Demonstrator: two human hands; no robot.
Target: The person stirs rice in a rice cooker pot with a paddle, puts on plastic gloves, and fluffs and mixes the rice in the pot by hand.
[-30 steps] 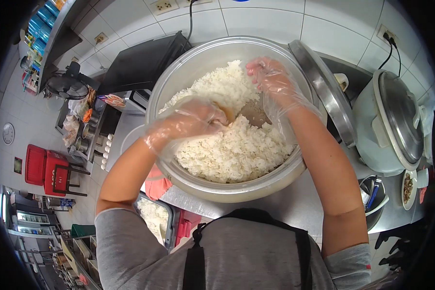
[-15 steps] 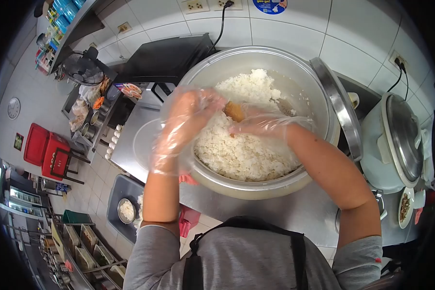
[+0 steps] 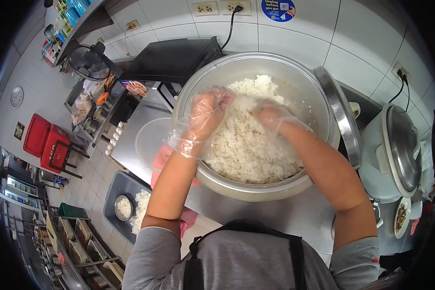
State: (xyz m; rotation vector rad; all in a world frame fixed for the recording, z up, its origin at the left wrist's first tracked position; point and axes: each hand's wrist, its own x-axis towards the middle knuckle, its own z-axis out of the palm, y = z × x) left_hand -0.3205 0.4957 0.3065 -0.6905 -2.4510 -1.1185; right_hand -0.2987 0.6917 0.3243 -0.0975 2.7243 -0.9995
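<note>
A large metal pot holds a heap of cooked white rice. Inside its left rim is my left hand, in a loose clear plastic glove, with its fingers curled inward; what lies in them is hidden. My right hand, also gloved, is over the rice a little to the right, its fingers smeared by motion. Blurred rice shows between the two hands. The golden-brown piece seen earlier is out of sight now.
A metal lid leans at the pot's right side, near a lidded rice cooker and a plate of brown food. At left are a clear round plastic piece, a black appliance and, lower, a grey tub.
The golden-brown piece between my hands has gone out of sight, with rice now showing there. My left hand has moved right, and the view has shifted slightly.
</note>
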